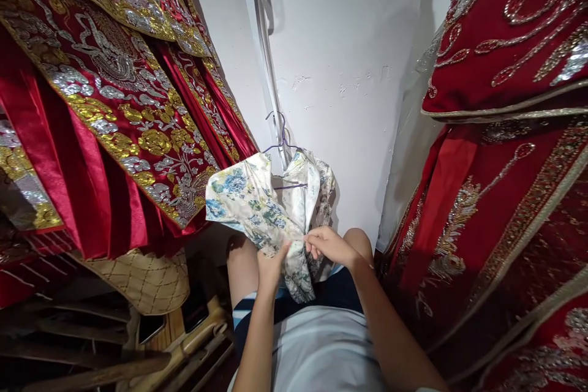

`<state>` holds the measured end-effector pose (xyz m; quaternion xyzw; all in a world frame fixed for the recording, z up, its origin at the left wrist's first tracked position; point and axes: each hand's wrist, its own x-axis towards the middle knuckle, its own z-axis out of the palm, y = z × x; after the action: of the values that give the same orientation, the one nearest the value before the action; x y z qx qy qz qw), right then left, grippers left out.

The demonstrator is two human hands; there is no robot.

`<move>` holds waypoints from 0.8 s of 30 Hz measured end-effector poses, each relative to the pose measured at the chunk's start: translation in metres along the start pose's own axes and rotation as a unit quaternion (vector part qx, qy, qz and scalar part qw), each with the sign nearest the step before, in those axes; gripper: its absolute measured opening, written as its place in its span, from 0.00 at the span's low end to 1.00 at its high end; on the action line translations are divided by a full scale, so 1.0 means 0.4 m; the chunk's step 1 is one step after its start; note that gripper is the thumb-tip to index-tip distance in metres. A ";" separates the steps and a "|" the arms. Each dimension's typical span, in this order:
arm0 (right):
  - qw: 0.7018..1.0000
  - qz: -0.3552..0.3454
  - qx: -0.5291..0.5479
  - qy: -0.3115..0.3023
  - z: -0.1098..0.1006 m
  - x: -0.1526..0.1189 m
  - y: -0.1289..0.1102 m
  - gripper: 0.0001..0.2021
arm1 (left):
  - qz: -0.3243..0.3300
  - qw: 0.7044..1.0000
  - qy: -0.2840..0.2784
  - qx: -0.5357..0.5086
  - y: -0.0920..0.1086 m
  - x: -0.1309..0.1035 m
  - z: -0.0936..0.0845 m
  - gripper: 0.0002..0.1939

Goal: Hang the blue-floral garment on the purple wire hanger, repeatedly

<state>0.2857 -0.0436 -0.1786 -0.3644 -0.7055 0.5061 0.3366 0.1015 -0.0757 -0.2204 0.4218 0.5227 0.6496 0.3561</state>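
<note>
A white short-sleeved shirt [261, 202] with blue, yellow and green flowers hangs on a thin purple hanger [283, 142], its neck spread apart above my hands. My left hand [271, 262] grips the lower front of the shirt, thumb on top of the cloth and the other fingers behind it. Just to the right, my right hand [331, 246] pinches the front edge of the shirt where the two sides meet. Whether a button or zip lies between those fingertips is too small to tell. The shirt's lower end rests over my lap.
The hanger hooks near a white metal upright [264, 43] against a white wall [340, 30]. Red garments with gold and silver embroidery [151, 141] hang at the left, and beaded red garments [496, 196] at the right. Lower left is a bamboo seat or frame [197, 337].
</note>
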 end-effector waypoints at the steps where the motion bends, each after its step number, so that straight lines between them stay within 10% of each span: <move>1: 1.000 -0.009 -0.002 0.012 -0.001 0.000 0.000 0.18 | 0.017 0.997 0.067 0.018 -0.007 0.000 -0.006 0.26; 5: 0.999 -0.018 0.016 0.027 -0.001 0.008 -0.005 0.17 | 0.230 0.927 0.269 0.122 -0.019 -0.021 -0.004 0.29; 11: 0.984 0.083 0.150 -0.042 0.037 0.019 -0.007 0.14 | 0.285 0.940 -0.033 0.187 -0.031 -0.045 0.076 0.07; 15: 0.966 0.050 0.251 0.027 0.014 0.053 -0.048 0.12 | 0.263 0.936 -0.080 0.220 -0.048 -0.027 0.075 0.10; 24: 0.927 -0.052 0.354 0.111 -0.094 0.231 -0.352 0.10 | 0.266 0.893 -0.162 0.325 -0.065 0.068 -0.035 0.10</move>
<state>0.2460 0.0218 -0.0238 -0.2385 -0.4568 0.6606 0.5460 0.0788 -0.0512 -0.2424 0.7365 0.5080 0.4370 0.0927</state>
